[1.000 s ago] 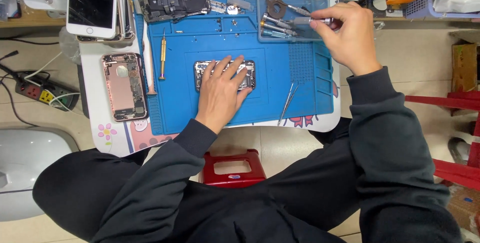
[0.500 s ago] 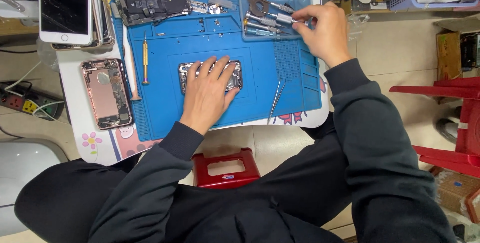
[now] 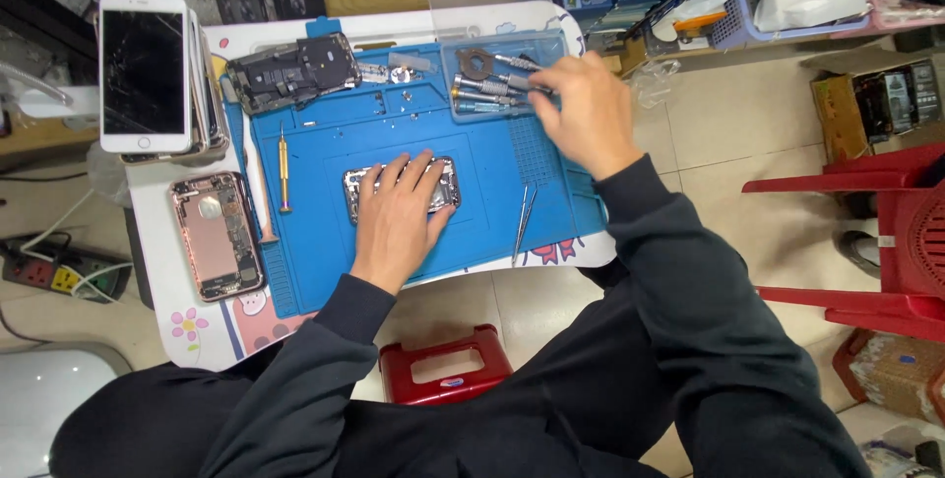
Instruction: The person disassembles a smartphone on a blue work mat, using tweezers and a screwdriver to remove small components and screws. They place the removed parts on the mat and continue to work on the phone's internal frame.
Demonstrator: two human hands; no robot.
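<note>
Left hand (image 3: 396, 220) lay flat, fingers spread, pressing the opened phone chassis (image 3: 448, 188) onto the blue mat (image 3: 325, 271). Our right hand (image 3: 583, 114) reached into the clear tool tray (image 3: 497, 45), fingertips closing on a screwdriver (image 3: 487, 90). We judged that a careless pull could tip the tray and scatter drivers, or nudge the tweezers (image 3: 522, 224) off the mat's edge.

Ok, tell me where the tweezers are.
In the head view the tweezers lie on the blue mat near its front right edge, just right of the left hand and below the right hand.
</note>
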